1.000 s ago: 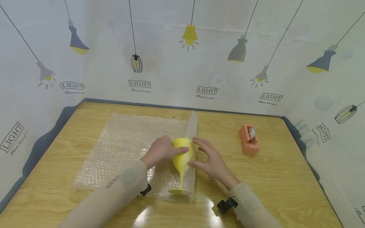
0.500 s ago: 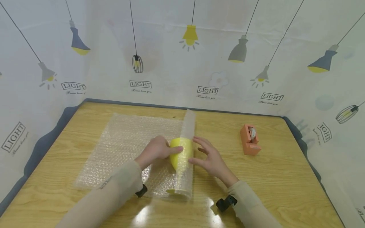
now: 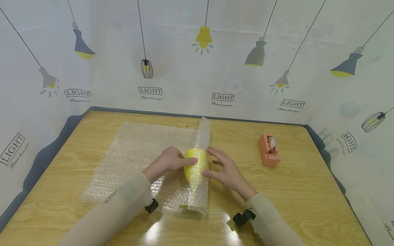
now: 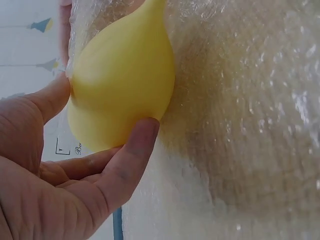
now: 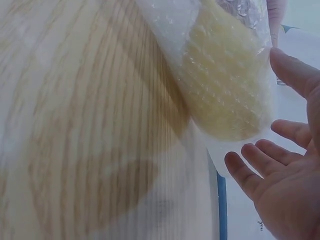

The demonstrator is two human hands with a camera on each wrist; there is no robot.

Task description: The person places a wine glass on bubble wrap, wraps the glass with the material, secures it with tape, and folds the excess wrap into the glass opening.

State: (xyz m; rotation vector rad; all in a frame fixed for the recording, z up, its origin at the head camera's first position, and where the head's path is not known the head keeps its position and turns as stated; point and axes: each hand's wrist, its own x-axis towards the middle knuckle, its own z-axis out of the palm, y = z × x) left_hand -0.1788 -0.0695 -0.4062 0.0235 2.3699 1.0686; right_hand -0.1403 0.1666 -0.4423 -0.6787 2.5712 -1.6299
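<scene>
Yellow goblet [image 4: 125, 75] lies on its side mid-tabletop [image 3: 292, 205], a bit nearer the left edge than the right, bowl toward the far edge, foot toward the person. It sits on the bubble wrap [image 3: 138, 147]; the wrap's right-hand strip is folded over its right side, stem and part of the foot. Left side of the bowl bare.

Left hand [image 3: 168, 160]: grasping the bowl from its left, thumb on top near the fold, other fingers around the rim end. Goblet is between thumb and fingers.

Right hand [image 3: 227, 172]: fingers spread, not gripping. Thumb tip at the wrapped bowl's right side; fingertips by the rim end, contact unclear. Goblet is just left of those fingers.

Flat wrap runs from the goblet toward the left edge; folded strip's tip comes close to the far edge.

Orange tape dispenser [image 3: 267, 152], with roll: right of both hands, well apart, toward the far right corner. Lamp-print backdrop [image 3: 175, 44] stands behind the far edge.
</scene>
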